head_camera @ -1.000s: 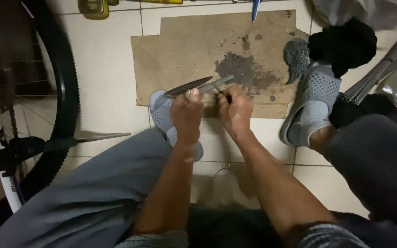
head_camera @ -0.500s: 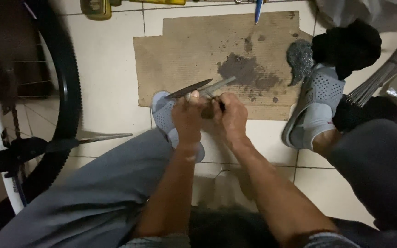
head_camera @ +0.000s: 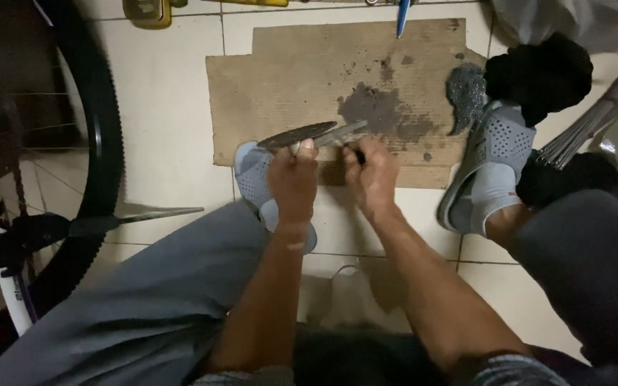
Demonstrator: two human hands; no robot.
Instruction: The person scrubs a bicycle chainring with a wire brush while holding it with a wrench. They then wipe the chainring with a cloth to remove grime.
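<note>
Left hand clenched on a flat, dark metal file and right hand pinching a slim grey metal piece, both projecting beyond the fingers (probably stiff, light; best gripped near the base) above stained cardboard.

Flat file: dark metal, rough matt face. Rod beside it: bare metal, dull sheen. Cardboard sheet: brown, matt, stained with dark greasy patches. Floor: pale glazed tile, smooth, slightly glossy. Sandals: grey perforated plastic, matt. Tyre: black rubber, matt.
</note>
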